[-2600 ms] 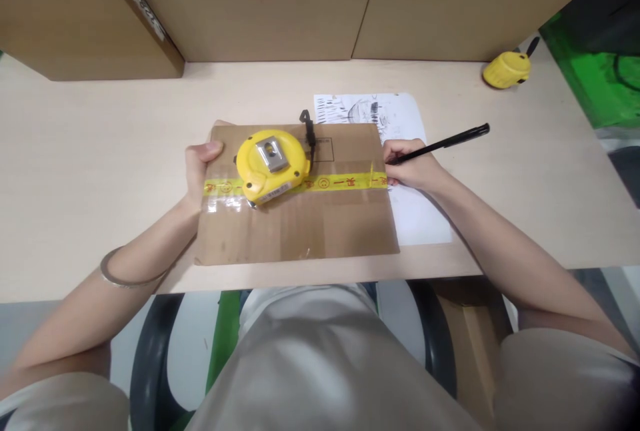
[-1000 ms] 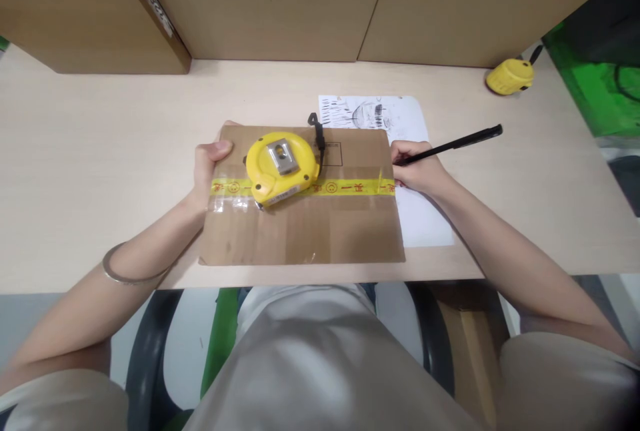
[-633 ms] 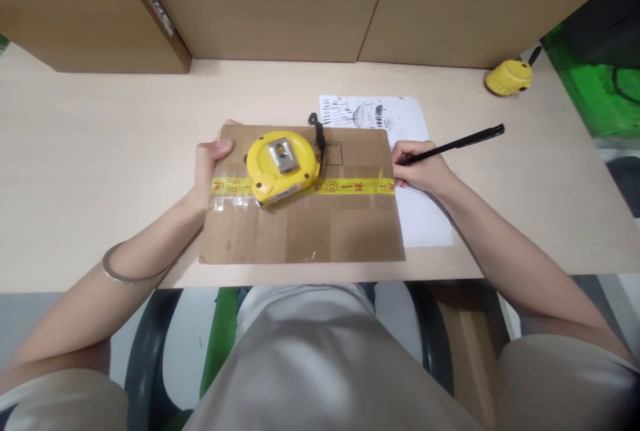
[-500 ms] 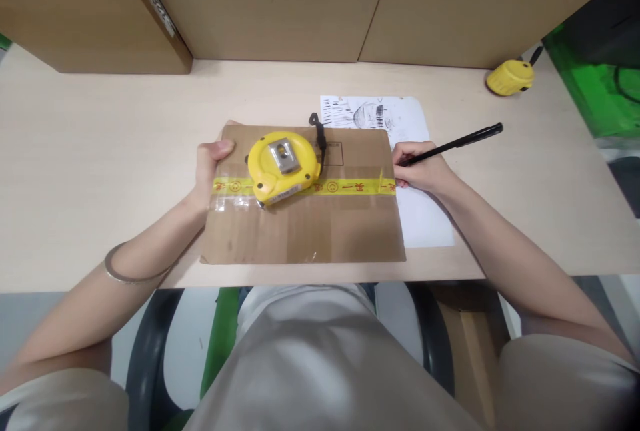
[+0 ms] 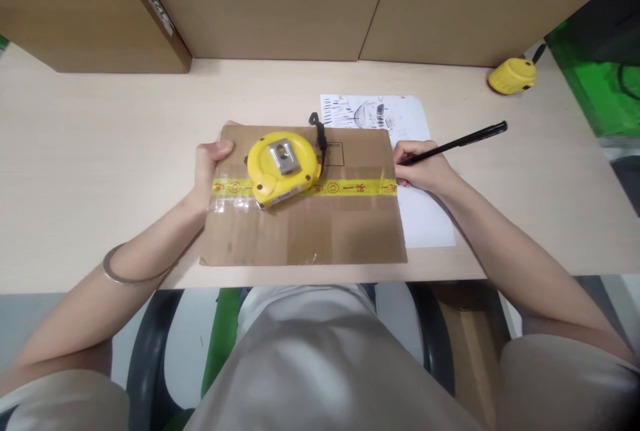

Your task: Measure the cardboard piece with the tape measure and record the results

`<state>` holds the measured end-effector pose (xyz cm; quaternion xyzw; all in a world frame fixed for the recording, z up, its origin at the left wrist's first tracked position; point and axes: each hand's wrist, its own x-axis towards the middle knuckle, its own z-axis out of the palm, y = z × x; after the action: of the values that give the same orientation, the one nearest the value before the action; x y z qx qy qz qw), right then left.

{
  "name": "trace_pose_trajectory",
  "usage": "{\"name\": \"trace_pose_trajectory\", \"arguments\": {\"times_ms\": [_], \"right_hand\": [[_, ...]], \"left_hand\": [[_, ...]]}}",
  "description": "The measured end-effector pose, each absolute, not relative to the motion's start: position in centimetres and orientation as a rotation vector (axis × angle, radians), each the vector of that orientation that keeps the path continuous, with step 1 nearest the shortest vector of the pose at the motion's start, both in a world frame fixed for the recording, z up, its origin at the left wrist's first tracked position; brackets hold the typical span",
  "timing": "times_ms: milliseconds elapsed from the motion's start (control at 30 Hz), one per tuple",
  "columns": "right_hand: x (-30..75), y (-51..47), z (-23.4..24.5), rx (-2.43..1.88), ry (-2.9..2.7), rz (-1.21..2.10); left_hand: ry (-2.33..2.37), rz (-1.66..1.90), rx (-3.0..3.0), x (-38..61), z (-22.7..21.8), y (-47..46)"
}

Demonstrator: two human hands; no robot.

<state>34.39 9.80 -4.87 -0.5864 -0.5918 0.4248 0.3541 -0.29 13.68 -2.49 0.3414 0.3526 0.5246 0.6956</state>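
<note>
My left hand point(image 5: 215, 161) grips the left edge of a cardboard box point(image 5: 345, 231), its thumb on top and the other fingers mostly hidden behind. Yellow printed tape runs across the box. On top lies a yellow tape measure point(image 5: 280, 167) with a metal clip and a black strap. My right hand point(image 5: 420, 164), at the box's right edge, is closed round a black pen point(image 5: 470, 141) that slants up to the right. The pen's tip is hidden. Under the box and right hand is a white sheet of paper point(image 5: 425, 224), with black pen strokes near its top.
A second yellow tape measure point(image 5: 513, 76) stands at the table's back right. Large cardboard panels point(image 5: 280, 4) rise along the back, and a brown carton point(image 5: 90, 11) is at the back left. The light wooden table point(image 5: 100, 151) ends just in front of my body.
Almost nothing differs. The pen's upper end has shifted very slightly to the right; both hands, the box and the tape measure on it hold their places.
</note>
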Motion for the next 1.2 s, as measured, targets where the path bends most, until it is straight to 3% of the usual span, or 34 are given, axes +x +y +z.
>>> {"name": "trace_pose_trajectory", "arguments": {"times_ms": [600, 833, 967, 1100, 1200], "right_hand": [[34.6, 10.1, -4.2, -1.801, -1.658, 1.008], [33.0, 10.7, -1.6, -2.245, -1.966, 0.585], [30.8, 10.4, 1.5, -2.284, -2.033, 0.263], [27.3, 9.9, 4.4, -1.771, -2.064, -0.004], [24.2, 10.0, 5.1, -1.232, -2.284, 0.145]], "left_hand": [[0.756, 1.162, 0.756, -0.3, -3.0, 13.7], [0.827, 1.112, 1.073, -2.0, -3.9, 14.2], [0.854, 1.177, 1.373, -3.2, -3.6, 14.1], [0.725, 1.260, 1.508, -3.5, -2.8, 13.9], [0.763, 1.244, 1.526, -3.4, -2.2, 13.4]]}}
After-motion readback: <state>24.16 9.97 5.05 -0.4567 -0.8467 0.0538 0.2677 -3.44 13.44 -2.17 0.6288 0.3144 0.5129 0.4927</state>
